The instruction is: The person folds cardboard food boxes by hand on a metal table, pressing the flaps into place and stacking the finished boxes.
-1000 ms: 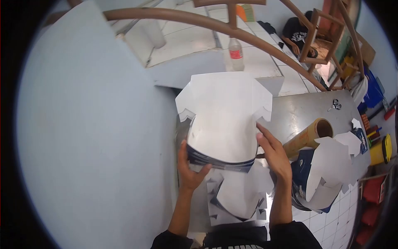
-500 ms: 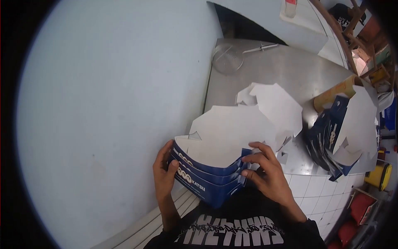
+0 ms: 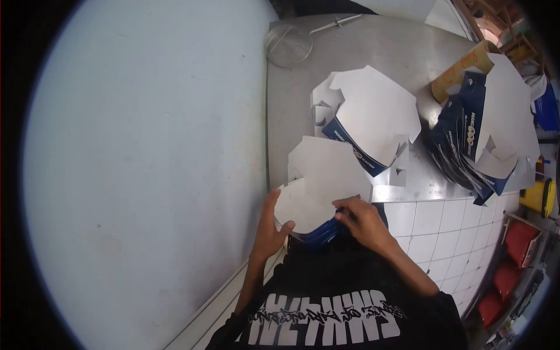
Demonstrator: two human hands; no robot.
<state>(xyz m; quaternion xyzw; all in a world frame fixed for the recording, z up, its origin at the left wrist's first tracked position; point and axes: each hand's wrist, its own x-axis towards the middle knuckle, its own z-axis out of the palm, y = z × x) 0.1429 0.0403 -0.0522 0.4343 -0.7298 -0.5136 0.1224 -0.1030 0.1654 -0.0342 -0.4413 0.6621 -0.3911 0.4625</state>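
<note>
Steel table (image 3: 350, 46) beside pale wall (image 3: 146, 146).

The left hand (image 3: 273, 228) and the right hand (image 3: 362, 223) hold a stack of white and blue paper boxes (image 3: 318, 195) close to the black shirt with white letters (image 3: 326, 312). More blue and white paper boxes (image 3: 373, 119) sit on the shiny gray metal desk (image 3: 402, 49). A big blue and white pile of boxes (image 3: 475, 131) is near a brown cardboard roll (image 3: 461, 73).
</note>
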